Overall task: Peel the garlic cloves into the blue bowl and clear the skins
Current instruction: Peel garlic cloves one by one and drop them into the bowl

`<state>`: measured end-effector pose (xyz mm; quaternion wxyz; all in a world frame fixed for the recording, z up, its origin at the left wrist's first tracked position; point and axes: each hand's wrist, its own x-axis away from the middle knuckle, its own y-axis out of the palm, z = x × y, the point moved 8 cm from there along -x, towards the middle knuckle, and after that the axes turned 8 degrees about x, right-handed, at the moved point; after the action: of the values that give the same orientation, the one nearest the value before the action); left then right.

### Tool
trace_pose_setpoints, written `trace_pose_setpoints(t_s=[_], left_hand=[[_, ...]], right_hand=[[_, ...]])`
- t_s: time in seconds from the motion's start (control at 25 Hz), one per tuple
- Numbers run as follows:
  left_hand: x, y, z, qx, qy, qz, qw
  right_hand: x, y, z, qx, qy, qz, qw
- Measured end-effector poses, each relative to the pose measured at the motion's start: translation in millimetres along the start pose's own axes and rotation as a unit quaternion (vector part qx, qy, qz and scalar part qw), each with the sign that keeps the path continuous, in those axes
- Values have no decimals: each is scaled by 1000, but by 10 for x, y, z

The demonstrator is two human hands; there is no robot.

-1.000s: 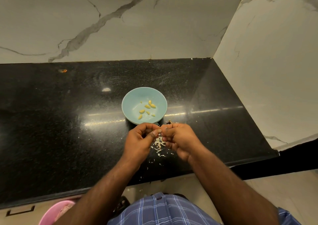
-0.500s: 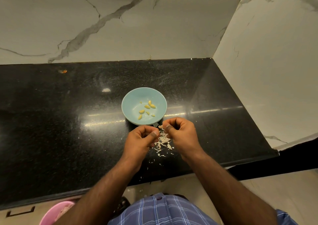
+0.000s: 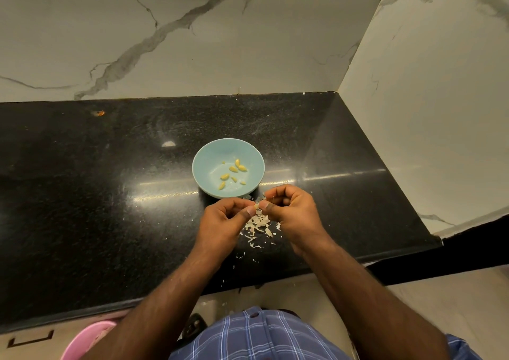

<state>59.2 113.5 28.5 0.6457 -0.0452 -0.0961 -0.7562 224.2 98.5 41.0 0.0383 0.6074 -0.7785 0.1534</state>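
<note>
Plaid cloth (image 3: pixel 259 337) fills the nearest edge of the view, with a pink tub (image 3: pixel 82 340) low on my left, below the worktop (image 3: pixel 82 194). Both my forearms reach forward over the black worktop's front edge. My left hand (image 3: pixel 223 222) and my right hand (image 3: pixel 294 211) meet at the fingertips, fingers curled, pinching a small pale piece between them, probably a garlic clove (image 3: pixel 256 206), though it is too tiny to be sure. Directly beneath my hands lies a scatter of papery garlic skins (image 3: pixel 257 226) on the worktop. Just beyond my hands sits the blue bowl (image 3: pixel 209 167), holding several peeled yellowish cloves (image 3: pixel 233 169). Behind everything stands a marbled white wall (image 3: pixel 192 43).
</note>
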Motion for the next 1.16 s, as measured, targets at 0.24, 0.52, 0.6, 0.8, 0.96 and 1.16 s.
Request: trace_pose_setpoints(t_s=[0.24, 0.52, 0.6, 0.8, 0.96, 1.16], left_hand=[[19, -13, 2, -14, -4, 23, 1000], [44, 67, -150, 74, -111, 16, 991], [48, 76, -200, 104, -144, 12, 984], [77, 88, -237, 114, -170, 0, 979], [36, 15, -69, -7, -27, 5, 1000], [29, -18, -9, -87, 43, 16, 995]], right_hand=[[45, 4, -128, 51, -106, 5, 993], [114, 29, -219, 150, -222, 33, 963], [157, 29, -264, 168, -271, 50, 946], [227, 24, -307, 176, -330, 76, 924], [62, 9, -108, 75, -166, 40, 982], [28, 34, 7, -22, -48, 13, 999]])
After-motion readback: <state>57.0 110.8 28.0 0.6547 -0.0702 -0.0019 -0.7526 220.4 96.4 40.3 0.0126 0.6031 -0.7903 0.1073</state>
